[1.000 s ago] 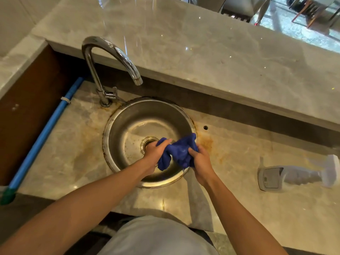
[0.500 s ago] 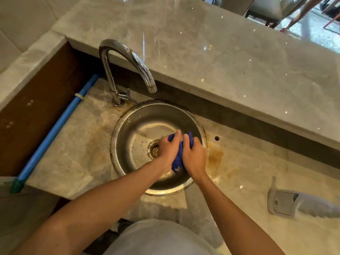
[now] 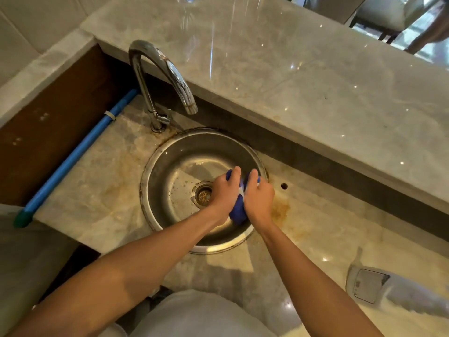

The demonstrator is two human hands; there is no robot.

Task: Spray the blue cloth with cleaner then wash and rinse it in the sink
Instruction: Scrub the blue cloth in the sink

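Hands, left hand (image 3: 222, 194) and right hand (image 3: 258, 199), side by side, fingers curled, squeeze blue cloth (image 3: 237, 209) over sink (image 3: 167, 171).

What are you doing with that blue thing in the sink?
A person is washing a blue cloth over the round metal sink. The left hand and right hand both grip it, bunched up between them near the drain. No water shows coming from the tap. The white spray bottle lies on its side on the counter to the right.
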